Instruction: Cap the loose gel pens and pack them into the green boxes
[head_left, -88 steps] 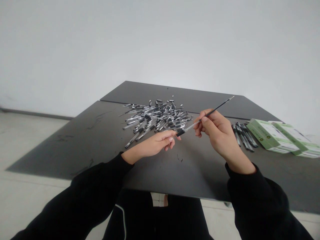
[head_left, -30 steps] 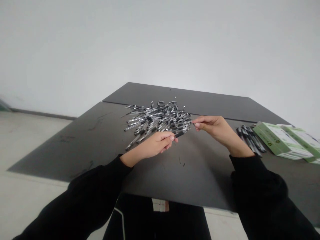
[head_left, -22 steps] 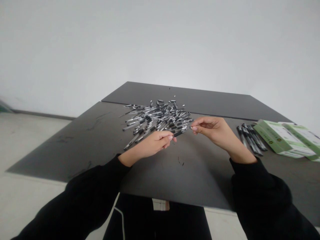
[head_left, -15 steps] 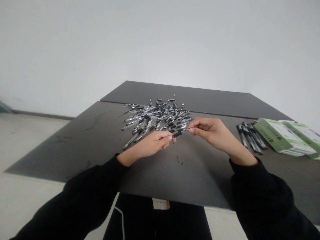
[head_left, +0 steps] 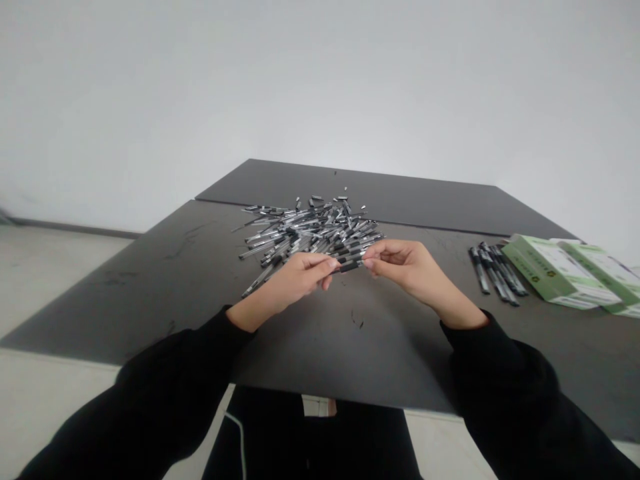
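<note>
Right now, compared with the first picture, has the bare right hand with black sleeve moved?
Yes, the right hand has moved left, away from the green-and-white cardboard boxes.

The held pen [head_left: 351, 265] shows a black grip. The heap of pen parts [head_left: 305, 235] mixes black, clear and silvery grey, and the set of pens [head_left: 495, 273] at the right is black and clear. The boxes [head_left: 567, 288] are green and white, one with a small yellowish emblem. The table [head_left: 300, 347] is dark grey with blackish streaks, the wall [head_left: 320, 87] pale grey, the floor [head_left: 50, 387] beige-grey, the sleeves [head_left: 165, 380] plain black.
</note>
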A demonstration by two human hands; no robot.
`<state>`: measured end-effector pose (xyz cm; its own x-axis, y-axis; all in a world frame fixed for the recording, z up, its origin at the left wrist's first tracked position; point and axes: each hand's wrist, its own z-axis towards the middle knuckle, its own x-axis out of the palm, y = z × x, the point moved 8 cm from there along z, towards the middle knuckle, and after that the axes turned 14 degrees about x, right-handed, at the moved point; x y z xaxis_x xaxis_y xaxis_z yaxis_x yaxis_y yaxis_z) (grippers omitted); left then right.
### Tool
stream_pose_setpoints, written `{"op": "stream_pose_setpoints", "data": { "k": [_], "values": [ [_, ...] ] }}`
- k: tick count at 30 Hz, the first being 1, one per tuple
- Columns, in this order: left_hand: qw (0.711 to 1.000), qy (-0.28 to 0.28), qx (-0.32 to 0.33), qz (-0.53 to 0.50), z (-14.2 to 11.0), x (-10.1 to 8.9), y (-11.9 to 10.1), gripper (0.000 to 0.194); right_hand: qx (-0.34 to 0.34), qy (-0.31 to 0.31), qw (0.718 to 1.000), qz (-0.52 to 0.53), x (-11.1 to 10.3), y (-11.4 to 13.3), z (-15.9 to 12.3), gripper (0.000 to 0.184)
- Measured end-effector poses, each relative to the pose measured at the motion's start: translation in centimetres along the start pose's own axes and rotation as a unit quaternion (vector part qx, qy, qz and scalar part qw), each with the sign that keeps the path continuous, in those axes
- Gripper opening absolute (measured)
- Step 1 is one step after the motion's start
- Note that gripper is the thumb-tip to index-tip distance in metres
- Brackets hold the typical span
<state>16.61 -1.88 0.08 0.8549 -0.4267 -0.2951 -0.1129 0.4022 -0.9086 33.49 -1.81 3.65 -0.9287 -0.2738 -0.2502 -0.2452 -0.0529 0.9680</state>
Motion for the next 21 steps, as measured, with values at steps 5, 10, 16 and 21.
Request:
{"op": "stream_pose_setpoints", "data": {
  "k": [5, 10, 16, 21],
  "values": [
    [0.998, -0.037, -0.015, -0.053, -0.1, -0.3, 0.5, 0.029, -0.009, -0.019, 0.998, 0.059, 0.4, -0.6, 0.3, 0.026],
    [0.990, -0.013, -0.079, -0.120, -0.5, 0.6, 1.2, 0.033, 0.004, -0.021, 0.998, 0.062, 0.6, -1.4, 0.4, 0.028],
    [0.988, -0.048, -0.105, -0.107, -0.6, -0.3, 1.6, 0.028, 0.016, -0.016, 0.997, 0.073, 0.9, -1.9, 0.7, 0.030],
    [0.983, -0.037, -0.121, -0.132, -0.7, 0.5, 1.7, 0.031, 0.022, -0.026, 0.997, 0.071, 0.9, -1.9, 0.7, 0.029]
  ]
}}
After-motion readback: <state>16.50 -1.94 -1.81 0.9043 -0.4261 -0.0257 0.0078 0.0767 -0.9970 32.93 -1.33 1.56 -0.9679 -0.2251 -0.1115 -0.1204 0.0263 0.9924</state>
